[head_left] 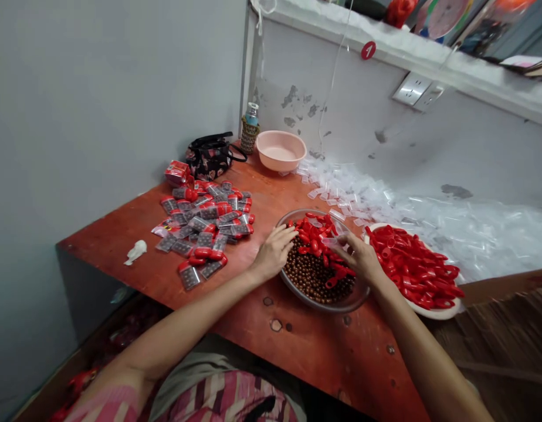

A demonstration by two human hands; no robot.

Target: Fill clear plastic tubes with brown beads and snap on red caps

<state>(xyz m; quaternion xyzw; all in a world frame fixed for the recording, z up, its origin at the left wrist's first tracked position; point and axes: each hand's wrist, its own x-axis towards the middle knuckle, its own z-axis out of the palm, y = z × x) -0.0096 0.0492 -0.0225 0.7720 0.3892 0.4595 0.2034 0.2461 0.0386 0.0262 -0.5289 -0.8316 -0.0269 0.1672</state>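
Note:
A bowl [292, 290] stands at the front of the table, holding small brown balls [312, 278] with red plastic caps [315, 234] heaped toward its far side. Over the bowl's left rim lies my left hand [274, 252], fingers stretched out and apart from any object I can make out. My right hand [359, 255] is above the right side of the bowl, its thumb and fingers pinching a clear plastic sleeve [330, 241]. To the right, a white basin [447, 312] is piled with red plastic pieces [407, 264].
Left on the red-brown table [253, 310] lies a pile of filled clear packs with red caps [205, 225]. Behind are a floral bag [209, 158], a bottle [251, 126] and a pink basin [280, 149]. Clear plastic sleeves [473, 234] are heaped along the wall. A crumpled tissue [136, 252] lies left.

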